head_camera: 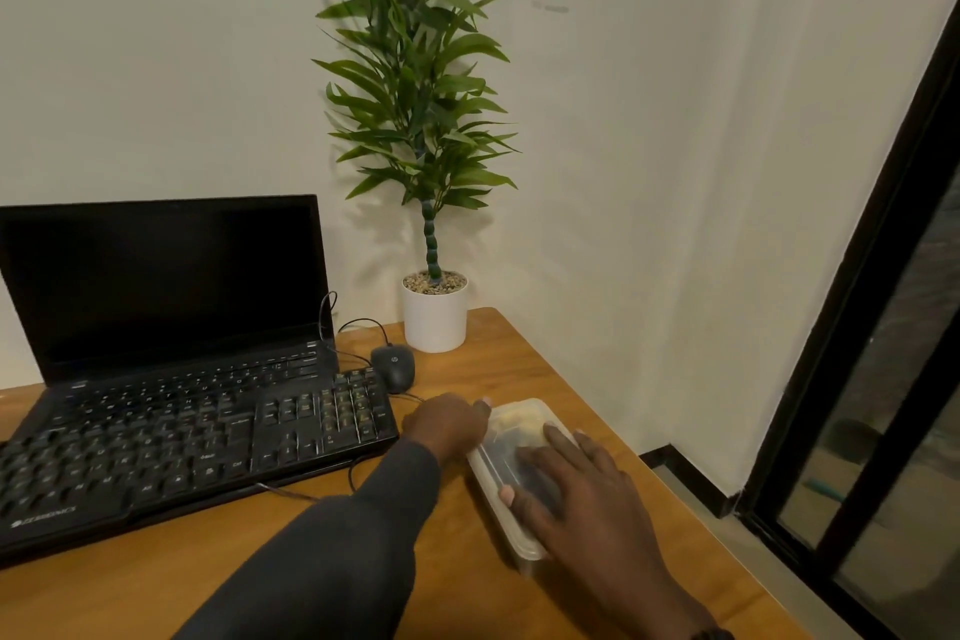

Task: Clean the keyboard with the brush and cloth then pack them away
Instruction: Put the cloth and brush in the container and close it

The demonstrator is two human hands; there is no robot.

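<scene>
Currently both hands, left hand and right hand, press flat on the lidded plastic container; uneven pressure could skid it toward the surface edge at 3 o'clock.

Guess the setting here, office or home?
Probably a small office or home desk corner; can't tell which. A wooden desk carries an open laptop, an external keyboard and a wired mouse, with a potted plant against the wall.

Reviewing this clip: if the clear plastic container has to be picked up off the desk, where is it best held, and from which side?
Probably across its two long sides, from above. The clear plastic container lies flat on the desk, long and narrow, lidded; the right hand already rests on top, the left hand at its far-left edge.
</scene>
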